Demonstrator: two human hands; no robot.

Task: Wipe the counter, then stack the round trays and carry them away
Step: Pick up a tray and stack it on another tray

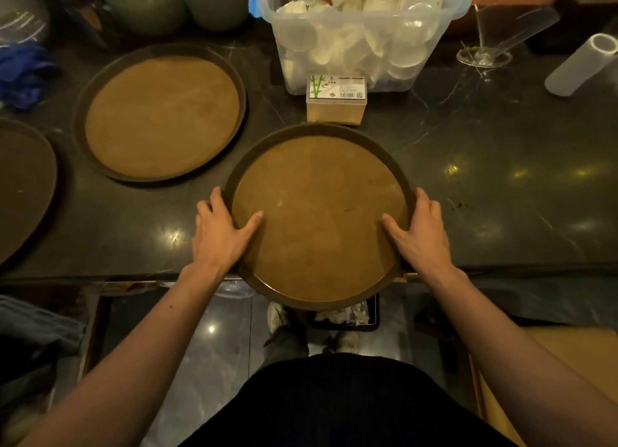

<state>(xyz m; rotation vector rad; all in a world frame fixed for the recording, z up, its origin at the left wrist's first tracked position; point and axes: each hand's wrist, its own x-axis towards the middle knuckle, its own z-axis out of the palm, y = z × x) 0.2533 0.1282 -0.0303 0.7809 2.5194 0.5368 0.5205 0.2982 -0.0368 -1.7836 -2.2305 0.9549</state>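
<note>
Both forearms reach forward from the person's dark shirt to the near tray, which sits between the two hands at the front of the worktop. Its near rim overhangs the worktop's front edge, above the floor and the person's shoes. The left hand clasps the tray's left rim and the right hand clasps its right rim; on each side the thumb lies inside on the brown surface while the fingers wrap the outer wall, so both hands are closed on this tray. Whether the tray is lifted clear or only tilted on the edge I cannot tell.

A round tray has no long axis and points no particular way, so what matters is where the next one lies. The second tray rests flat, face up, well apart to the left and farther back; a third tray shows partly at the far left edge. Stacking therefore seems to call for a carry leftward and away from the body, and the left hand is the nearer one to that target.

Just behind the held tray stands a small labelled box, close to its far rim, with a clear bin of plastic lids behind that; a straight forward push would risk nudging the box.
</note>
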